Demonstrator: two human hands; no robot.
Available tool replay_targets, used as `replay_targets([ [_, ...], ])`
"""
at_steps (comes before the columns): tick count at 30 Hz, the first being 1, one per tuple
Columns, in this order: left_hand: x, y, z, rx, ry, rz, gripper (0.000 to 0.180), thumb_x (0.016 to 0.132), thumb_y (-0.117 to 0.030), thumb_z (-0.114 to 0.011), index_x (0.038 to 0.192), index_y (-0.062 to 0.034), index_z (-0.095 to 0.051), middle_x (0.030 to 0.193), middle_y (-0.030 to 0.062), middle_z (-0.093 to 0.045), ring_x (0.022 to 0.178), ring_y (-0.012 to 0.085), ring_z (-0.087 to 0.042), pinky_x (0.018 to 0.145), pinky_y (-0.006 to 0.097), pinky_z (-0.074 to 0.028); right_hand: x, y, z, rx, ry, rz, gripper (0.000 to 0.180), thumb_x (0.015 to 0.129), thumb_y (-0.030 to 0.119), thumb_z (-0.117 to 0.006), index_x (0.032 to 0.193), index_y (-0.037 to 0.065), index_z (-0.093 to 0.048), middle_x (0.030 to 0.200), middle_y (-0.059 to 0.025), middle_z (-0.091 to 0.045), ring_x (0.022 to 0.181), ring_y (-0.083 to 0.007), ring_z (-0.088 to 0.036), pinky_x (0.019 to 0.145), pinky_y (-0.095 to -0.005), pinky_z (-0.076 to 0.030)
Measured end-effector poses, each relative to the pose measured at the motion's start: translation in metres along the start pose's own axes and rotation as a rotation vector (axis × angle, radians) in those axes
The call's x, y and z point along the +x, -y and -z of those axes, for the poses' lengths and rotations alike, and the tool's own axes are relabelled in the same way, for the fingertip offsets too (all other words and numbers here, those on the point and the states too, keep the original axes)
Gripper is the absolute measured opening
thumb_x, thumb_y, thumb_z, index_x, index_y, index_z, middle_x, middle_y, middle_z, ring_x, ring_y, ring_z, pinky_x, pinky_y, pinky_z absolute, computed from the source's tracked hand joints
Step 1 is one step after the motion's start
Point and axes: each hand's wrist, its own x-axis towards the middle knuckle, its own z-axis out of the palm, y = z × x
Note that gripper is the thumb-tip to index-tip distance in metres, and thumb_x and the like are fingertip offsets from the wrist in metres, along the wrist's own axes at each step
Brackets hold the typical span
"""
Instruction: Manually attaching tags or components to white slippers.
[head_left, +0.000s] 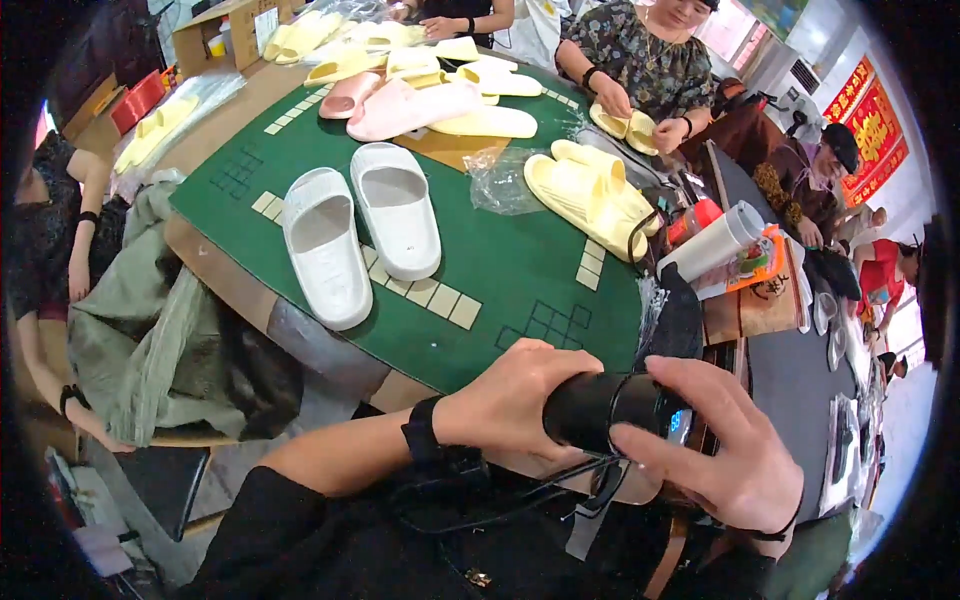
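Both my hands grip a black cylinder [592, 412] with a band-like seam and a small lit blue display at its right end; it looks like a flask, but I cannot be sure. My left hand [512, 396] is closed round its left end. My right hand [722, 448] holds the display end between thumb and fingers. Black cords hang below the cylinder. Beyond my hands, a pair of white slide sandals [330, 262] lies side by side on the green mat [480, 270], toes pointing away.
Yellow slides [592, 196] lie at the mat's right, pink slides [418, 106] and more yellow ones at the back. A clear plastic bag [505, 180] and a white tumbler [715, 240] are nearby. Across the table, a person [640, 70] handles yellow slides. Grey-green cloth [150, 310] hangs at left.
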Motion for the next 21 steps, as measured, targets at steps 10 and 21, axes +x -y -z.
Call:
replay_targets([
  [10, -0.006, 0.006, -0.004, 0.037, 0.018, -0.034, 0.062, 0.059, -0.027, -0.084, 0.112, -0.0079, -0.058, 0.100, 0.0083, -0.065, 0.096, 0.0281, -0.063, 0.091, 0.039, -0.040, 0.001, -0.003, 0.001, 0.102, -0.038, -0.116, 0.065, 0.069, 0.045, -0.073, 0.123, 0.011, -0.063, 0.115, -0.0217, -0.056, 0.094, -0.0354, -0.064, 0.077, -0.0366, -0.056],
  [21, -0.009, 0.008, -0.009, 0.080, 0.101, -0.067, 0.063, 0.058, -0.029, -0.084, 0.112, -0.0090, -0.057, 0.100, 0.0078, -0.064, 0.096, 0.0273, -0.062, 0.094, 0.040, -0.038, -0.007, 0.004, -0.012, 0.034, 0.047, -0.328, 0.070, 0.073, 0.051, -0.073, 0.121, 0.001, -0.060, 0.089, -0.0151, -0.059, 0.075, -0.0284, -0.062, 0.063, -0.0361, -0.054],
])
